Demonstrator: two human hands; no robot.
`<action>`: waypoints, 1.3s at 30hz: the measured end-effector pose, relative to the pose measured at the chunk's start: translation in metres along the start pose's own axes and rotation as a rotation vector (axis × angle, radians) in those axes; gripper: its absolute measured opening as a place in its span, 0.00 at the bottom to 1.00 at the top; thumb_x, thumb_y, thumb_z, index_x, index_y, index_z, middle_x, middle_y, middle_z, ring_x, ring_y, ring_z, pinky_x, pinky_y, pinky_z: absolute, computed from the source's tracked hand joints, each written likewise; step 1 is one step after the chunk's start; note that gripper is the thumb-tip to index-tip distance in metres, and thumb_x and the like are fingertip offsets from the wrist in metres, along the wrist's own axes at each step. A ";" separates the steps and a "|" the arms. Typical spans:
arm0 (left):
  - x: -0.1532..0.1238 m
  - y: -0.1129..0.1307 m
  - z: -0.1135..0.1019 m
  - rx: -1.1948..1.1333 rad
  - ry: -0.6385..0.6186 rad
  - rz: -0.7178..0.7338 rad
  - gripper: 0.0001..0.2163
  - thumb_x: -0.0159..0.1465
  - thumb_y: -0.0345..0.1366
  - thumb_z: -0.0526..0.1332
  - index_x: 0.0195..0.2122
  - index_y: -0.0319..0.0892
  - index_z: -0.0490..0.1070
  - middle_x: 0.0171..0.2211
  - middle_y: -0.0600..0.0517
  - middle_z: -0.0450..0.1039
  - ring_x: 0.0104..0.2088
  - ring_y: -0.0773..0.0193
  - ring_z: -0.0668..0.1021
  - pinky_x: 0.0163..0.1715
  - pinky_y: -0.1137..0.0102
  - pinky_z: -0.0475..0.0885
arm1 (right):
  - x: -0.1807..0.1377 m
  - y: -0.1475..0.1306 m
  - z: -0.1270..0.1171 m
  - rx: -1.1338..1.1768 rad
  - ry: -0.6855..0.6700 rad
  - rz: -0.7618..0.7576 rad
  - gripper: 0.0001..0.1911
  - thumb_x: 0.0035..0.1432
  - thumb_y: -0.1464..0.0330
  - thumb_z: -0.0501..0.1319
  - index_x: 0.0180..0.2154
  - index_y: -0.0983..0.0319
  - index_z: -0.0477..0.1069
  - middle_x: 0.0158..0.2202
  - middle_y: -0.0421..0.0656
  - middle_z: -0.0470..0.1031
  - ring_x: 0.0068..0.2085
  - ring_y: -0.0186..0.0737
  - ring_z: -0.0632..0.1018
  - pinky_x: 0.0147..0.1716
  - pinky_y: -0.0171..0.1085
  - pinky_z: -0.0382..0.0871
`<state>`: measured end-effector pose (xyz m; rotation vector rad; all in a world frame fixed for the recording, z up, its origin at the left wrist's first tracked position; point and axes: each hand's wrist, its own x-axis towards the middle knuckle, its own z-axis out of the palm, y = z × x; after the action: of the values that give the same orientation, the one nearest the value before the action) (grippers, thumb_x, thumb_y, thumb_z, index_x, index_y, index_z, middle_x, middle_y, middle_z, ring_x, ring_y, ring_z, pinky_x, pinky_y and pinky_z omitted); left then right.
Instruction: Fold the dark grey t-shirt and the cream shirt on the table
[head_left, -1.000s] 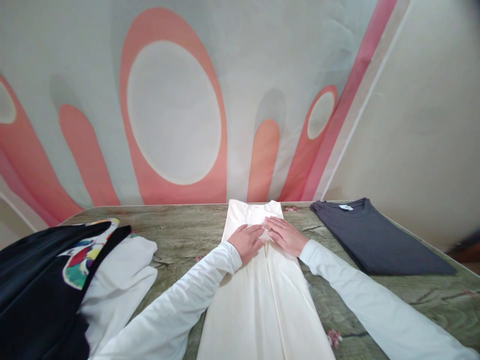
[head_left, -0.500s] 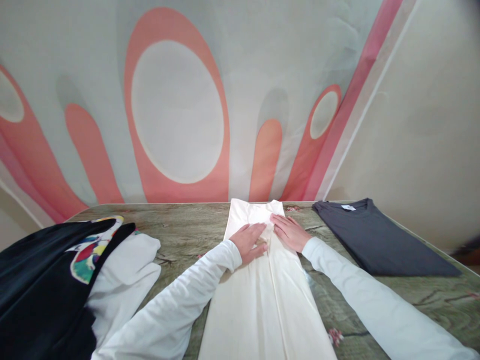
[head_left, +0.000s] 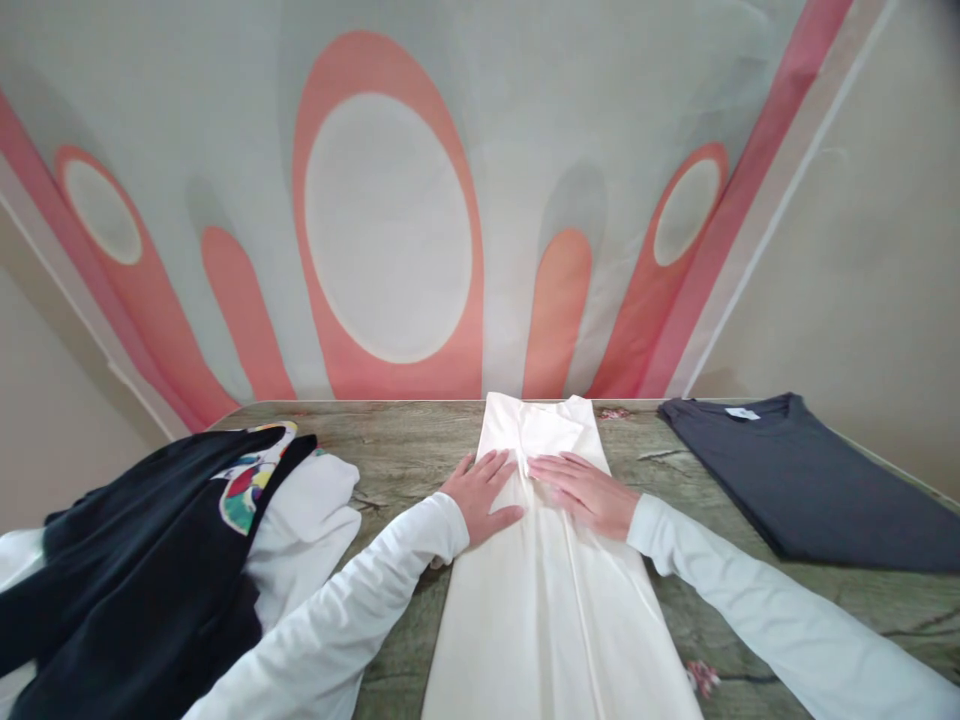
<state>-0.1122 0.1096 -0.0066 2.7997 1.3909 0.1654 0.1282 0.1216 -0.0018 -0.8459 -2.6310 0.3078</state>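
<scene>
A cream-white garment (head_left: 559, 620), folded into a long narrow strip, runs from the near edge of the view to the far edge of the table. Its two sides meet along a lengthwise line in the middle. My left hand (head_left: 484, 495) lies flat on its left side, fingers stretched out and thumb apart. My right hand (head_left: 585, 490) rests flat across its right side, fingertips at the middle line. Neither hand grips the cloth. What kind of garment it is, I cannot tell.
On the right lies a folded dark grey T-shirt (head_left: 810, 480) with a white neck label. A heap of black clothing (head_left: 150, 550) with a colourful print and white cloth (head_left: 307, 520) lies at left. The wood-patterned table (head_left: 405, 440) meets a wall hanging (head_left: 510, 200) with pink shapes.
My right hand has slid toward me and inward to the middle line. The left hand has shifted slightly outward, its fingers spreading. The camera view has turned a little left.
</scene>
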 end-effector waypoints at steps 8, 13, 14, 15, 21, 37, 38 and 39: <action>-0.020 -0.006 -0.007 0.060 -0.030 -0.093 0.29 0.63 0.52 0.39 0.60 0.40 0.47 0.62 0.46 0.43 0.60 0.57 0.51 0.56 0.57 0.47 | -0.003 0.013 0.002 -0.002 0.048 -0.002 0.20 0.61 0.65 0.45 0.54 0.58 0.60 0.55 0.43 0.63 0.57 0.40 0.60 0.56 0.47 0.51; -0.032 -0.009 -0.007 0.083 -0.002 -0.125 0.24 0.64 0.46 0.43 0.59 0.41 0.50 0.61 0.47 0.46 0.60 0.57 0.53 0.56 0.58 0.49 | -0.003 0.006 0.002 -0.055 0.091 0.003 0.20 0.61 0.65 0.46 0.54 0.59 0.60 0.54 0.44 0.64 0.56 0.40 0.61 0.56 0.48 0.51; -0.035 -0.009 -0.007 0.077 0.016 -0.110 0.23 0.64 0.44 0.44 0.59 0.41 0.51 0.61 0.47 0.47 0.60 0.57 0.52 0.56 0.57 0.49 | -0.003 0.003 0.002 -0.064 0.099 -0.004 0.21 0.61 0.65 0.46 0.55 0.60 0.59 0.54 0.45 0.63 0.57 0.41 0.60 0.56 0.48 0.50; -0.039 -0.008 -0.006 0.068 0.031 -0.089 0.23 0.63 0.43 0.44 0.58 0.41 0.52 0.61 0.48 0.48 0.60 0.57 0.52 0.56 0.57 0.48 | -0.003 0.000 0.001 -0.070 0.103 -0.012 0.22 0.60 0.65 0.47 0.56 0.60 0.57 0.55 0.45 0.61 0.57 0.41 0.60 0.56 0.48 0.50; -0.061 -0.006 -0.007 0.017 0.028 -0.024 0.23 0.63 0.39 0.46 0.59 0.43 0.49 0.61 0.50 0.47 0.60 0.59 0.52 0.56 0.58 0.48 | -0.003 -0.012 -0.005 -0.051 0.033 -0.047 0.24 0.60 0.62 0.48 0.57 0.57 0.54 0.57 0.43 0.58 0.58 0.40 0.57 0.57 0.47 0.48; -0.057 0.006 -0.027 -0.157 0.111 0.090 0.11 0.61 0.36 0.50 0.43 0.43 0.66 0.48 0.48 0.66 0.50 0.59 0.66 0.51 0.62 0.60 | 0.004 -0.019 0.000 -0.116 0.042 -0.075 0.20 0.59 0.61 0.49 0.51 0.60 0.63 0.56 0.45 0.61 0.58 0.44 0.57 0.55 0.48 0.52; -0.057 0.006 -0.028 -0.172 0.115 0.084 0.10 0.62 0.36 0.49 0.41 0.43 0.66 0.47 0.49 0.66 0.48 0.60 0.67 0.49 0.63 0.61 | 0.004 -0.018 0.000 -0.120 0.057 -0.062 0.18 0.59 0.61 0.49 0.49 0.60 0.65 0.55 0.45 0.61 0.58 0.44 0.57 0.55 0.48 0.52; -0.057 0.006 -0.029 -0.183 0.118 0.077 0.09 0.62 0.36 0.49 0.40 0.43 0.66 0.46 0.49 0.66 0.48 0.61 0.68 0.49 0.63 0.61 | 0.004 -0.018 -0.001 -0.122 0.072 -0.052 0.17 0.59 0.62 0.49 0.47 0.59 0.67 0.55 0.45 0.62 0.57 0.44 0.57 0.55 0.48 0.52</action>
<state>-0.1449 0.0594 0.0178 2.7315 1.2191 0.4420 0.1158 0.1099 0.0053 -0.8096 -2.6209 0.1021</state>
